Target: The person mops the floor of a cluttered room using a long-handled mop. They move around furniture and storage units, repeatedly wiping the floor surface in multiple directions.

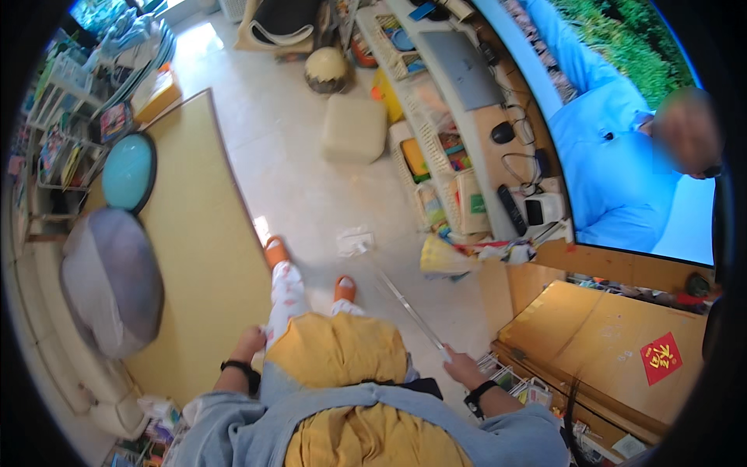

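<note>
My right hand (pixel 464 368) grips the upper end of a slim metal mop handle (pixel 411 309). The handle slants away to the far left, down to a flat white mop head (pixel 355 244) lying on the pale tiled floor (pixel 280 152). Beside my left thigh hangs my left hand (pixel 251 341), its fingers curled in and nothing visible in them. Both wrists wear dark bands. My feet, in orange slippers (pixel 277 251), stand apart behind the mop head, the left one at the edge of a yellow mat (pixel 192 233).
Right of the mop, a yellow-and-white cloth item (pixel 440 255) hangs by a shelf unit (pixel 411 99) with toy baskets. Farther off stand a cream stool (pixel 354 128) and a round egg-shaped object (pixel 327 69). A wooden cabinet (pixel 595 333) is near my right; a grey beanbag (pixel 114 283) lies left.
</note>
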`<action>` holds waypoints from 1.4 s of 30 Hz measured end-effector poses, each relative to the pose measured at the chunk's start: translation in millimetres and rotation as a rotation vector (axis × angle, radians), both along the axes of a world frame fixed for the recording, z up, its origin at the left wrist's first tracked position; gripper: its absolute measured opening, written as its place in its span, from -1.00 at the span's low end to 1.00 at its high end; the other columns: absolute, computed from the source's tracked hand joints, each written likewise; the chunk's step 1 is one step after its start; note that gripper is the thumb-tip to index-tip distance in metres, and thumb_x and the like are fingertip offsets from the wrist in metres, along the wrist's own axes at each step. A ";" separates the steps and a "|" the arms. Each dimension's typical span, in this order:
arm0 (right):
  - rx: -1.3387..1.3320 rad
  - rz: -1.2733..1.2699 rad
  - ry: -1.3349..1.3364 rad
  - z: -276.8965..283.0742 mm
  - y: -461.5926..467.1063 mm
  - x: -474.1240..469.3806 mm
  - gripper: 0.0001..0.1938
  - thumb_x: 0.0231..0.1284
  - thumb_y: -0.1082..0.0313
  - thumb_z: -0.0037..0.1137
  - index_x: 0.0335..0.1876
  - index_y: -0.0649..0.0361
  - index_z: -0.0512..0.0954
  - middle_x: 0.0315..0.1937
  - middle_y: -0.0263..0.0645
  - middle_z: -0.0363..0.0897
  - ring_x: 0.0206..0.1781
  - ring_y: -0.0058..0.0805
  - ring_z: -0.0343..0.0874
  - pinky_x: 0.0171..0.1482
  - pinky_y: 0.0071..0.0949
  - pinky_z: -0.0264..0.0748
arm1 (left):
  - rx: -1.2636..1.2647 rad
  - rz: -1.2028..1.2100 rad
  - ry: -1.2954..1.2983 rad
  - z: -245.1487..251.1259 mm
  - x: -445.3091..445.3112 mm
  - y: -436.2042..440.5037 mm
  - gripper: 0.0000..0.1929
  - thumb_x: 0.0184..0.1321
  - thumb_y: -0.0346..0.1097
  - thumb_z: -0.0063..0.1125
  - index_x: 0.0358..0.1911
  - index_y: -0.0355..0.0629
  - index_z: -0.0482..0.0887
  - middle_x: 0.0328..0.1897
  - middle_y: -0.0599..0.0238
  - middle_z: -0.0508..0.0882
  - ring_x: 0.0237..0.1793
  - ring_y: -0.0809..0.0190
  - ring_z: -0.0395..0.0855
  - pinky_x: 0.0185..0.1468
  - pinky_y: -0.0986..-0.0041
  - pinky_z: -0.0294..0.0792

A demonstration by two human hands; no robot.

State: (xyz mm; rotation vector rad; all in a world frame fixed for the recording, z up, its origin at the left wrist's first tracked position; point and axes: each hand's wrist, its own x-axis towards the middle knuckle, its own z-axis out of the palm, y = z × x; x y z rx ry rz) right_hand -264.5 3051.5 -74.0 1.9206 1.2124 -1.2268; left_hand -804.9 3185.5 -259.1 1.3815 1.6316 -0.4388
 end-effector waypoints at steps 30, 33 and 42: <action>0.235 -0.085 -0.069 -76.9 87.9 -82.4 -0.48 0.22 0.15 -0.18 0.32 -0.23 0.09 -0.51 -0.02 0.54 -0.42 -0.03 0.53 -0.33 -0.09 0.42 | 0.004 -0.022 0.218 58.3 -113.8 114.6 -0.68 0.00 -0.13 0.00 -0.49 -0.31 0.60 -0.48 -0.11 0.60 -0.39 -0.11 0.58 -0.29 0.17 0.38; 0.154 -0.220 -0.151 -48.9 18.6 -85.3 -0.54 0.24 0.13 -0.19 0.28 -0.18 0.19 -0.53 -0.07 0.54 -0.46 -0.08 0.54 -0.39 -0.13 0.43 | 0.058 -0.071 0.118 62.2 -54.4 150.0 -0.69 0.05 -0.14 0.00 -0.48 -0.32 0.58 -0.47 -0.11 0.59 -0.38 -0.11 0.57 -0.28 0.20 0.38; 0.249 -0.377 -0.156 -64.4 -1.6 -67.5 -0.58 0.24 0.08 -0.16 0.23 -0.14 0.28 -0.48 -0.06 0.56 -0.39 -0.06 0.55 -0.35 -0.18 0.45 | 0.090 -0.151 0.065 90.8 -5.5 143.7 -0.70 0.09 -0.16 -0.01 -0.45 -0.32 0.57 -0.42 -0.09 0.60 -0.34 -0.10 0.57 -0.24 0.23 0.38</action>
